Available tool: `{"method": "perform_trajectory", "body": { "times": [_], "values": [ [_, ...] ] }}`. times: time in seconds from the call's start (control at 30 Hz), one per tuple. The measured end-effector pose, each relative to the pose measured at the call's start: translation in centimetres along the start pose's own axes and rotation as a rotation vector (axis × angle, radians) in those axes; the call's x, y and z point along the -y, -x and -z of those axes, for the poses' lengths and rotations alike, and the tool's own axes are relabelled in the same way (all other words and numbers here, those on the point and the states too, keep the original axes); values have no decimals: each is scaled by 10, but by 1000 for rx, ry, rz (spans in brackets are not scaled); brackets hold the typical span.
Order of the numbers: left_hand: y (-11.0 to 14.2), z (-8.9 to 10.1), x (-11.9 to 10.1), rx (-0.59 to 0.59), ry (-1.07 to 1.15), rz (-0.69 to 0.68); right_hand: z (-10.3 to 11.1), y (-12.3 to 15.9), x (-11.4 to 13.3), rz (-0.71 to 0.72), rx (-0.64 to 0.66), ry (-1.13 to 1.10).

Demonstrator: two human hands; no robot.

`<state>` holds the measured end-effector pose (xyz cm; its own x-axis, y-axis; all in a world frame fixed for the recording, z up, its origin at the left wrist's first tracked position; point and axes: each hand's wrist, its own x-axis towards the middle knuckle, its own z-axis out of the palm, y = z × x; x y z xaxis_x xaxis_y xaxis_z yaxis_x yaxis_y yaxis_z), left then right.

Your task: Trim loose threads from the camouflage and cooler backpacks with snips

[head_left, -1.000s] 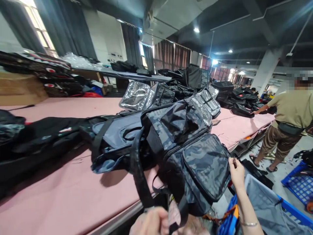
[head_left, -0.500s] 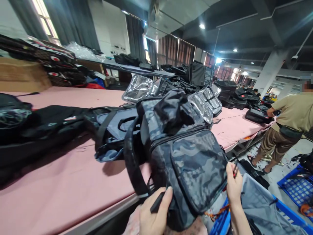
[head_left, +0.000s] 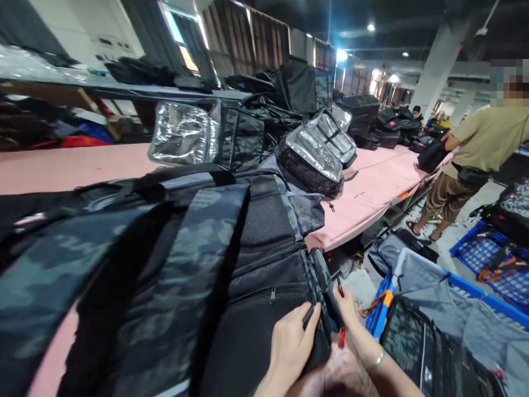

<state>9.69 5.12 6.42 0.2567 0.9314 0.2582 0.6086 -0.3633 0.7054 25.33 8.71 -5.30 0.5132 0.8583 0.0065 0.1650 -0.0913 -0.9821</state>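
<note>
A black and grey camouflage backpack (head_left: 273, 325) fills the lower middle, its back panel with a mesh pad and small zip facing up. Two wide camouflage shoulder straps (head_left: 190, 264) stretch out to the left. My left hand (head_left: 295, 339) is closed on the backpack's right edge, a small black piece (head_left: 308, 316) showing between thumb and finger. On the far side of that edge, my right hand (head_left: 346, 310) is closed on the bag's side, partly hidden. A slim dark item (head_left: 339, 284) pokes out at its fingers, its kind unclear. A red tag-like piece (head_left: 342, 337) hangs below.
Silver-lined bags (head_left: 182, 132) and more dark bags lie on the pink table (head_left: 372, 190). A blue crate (head_left: 487, 300) with grey lining holds a camouflage bag on the right; another blue crate (head_left: 465, 248) stands behind. A person (head_left: 481, 140) works farther along the table.
The backpack has been turned from its camouflage front to its black back panel, and its straps now spread left. Both hands have shifted along its right edge. The view has swung right.
</note>
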Motion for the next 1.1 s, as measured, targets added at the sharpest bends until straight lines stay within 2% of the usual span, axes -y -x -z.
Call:
{"method": "perform_trajectory", "body": {
  "times": [0.13, 0.2, 0.27, 0.33, 0.4, 0.5, 0.57, 0.63, 0.77, 0.87, 0.97, 1.1],
  "values": [
    [-5, -16, 3, 28, 27, 85, 24, 20, 10, 24, 7, -67],
    [-12, -22, 2, 40, 28, 116, 37, 27, 19, 122, 62, -45],
    [-17, -28, 2, 55, 21, 130, 46, 23, 21, 205, 63, 36],
    [-18, -31, 3, 76, 21, 140, 55, 8, 11, 190, -49, 112],
    [-15, -29, 3, 96, 39, 159, 66, -11, -8, 102, -187, 124],
    [-12, -25, 1, 122, 84, 187, 82, -25, -38, 16, -225, 107],
    [-12, -25, -1, 142, 81, 200, 87, -17, -49, -18, -213, 80],
    [-17, -30, -2, 161, 42, 214, 87, 3, -50, -41, -213, 47],
    [-27, -43, -3, 185, -35, 227, 72, 55, -34, -69, -199, -32],
    [-29, -47, -6, 195, -38, 236, 57, 80, -23, -62, -99, -147],
    [-28, -48, -10, 201, -57, 247, 48, 87, -18, -37, -25, -219],
    [-26, -49, -7, 203, -88, 241, 42, 80, -10, -74, -44, -173]
  ]
}}
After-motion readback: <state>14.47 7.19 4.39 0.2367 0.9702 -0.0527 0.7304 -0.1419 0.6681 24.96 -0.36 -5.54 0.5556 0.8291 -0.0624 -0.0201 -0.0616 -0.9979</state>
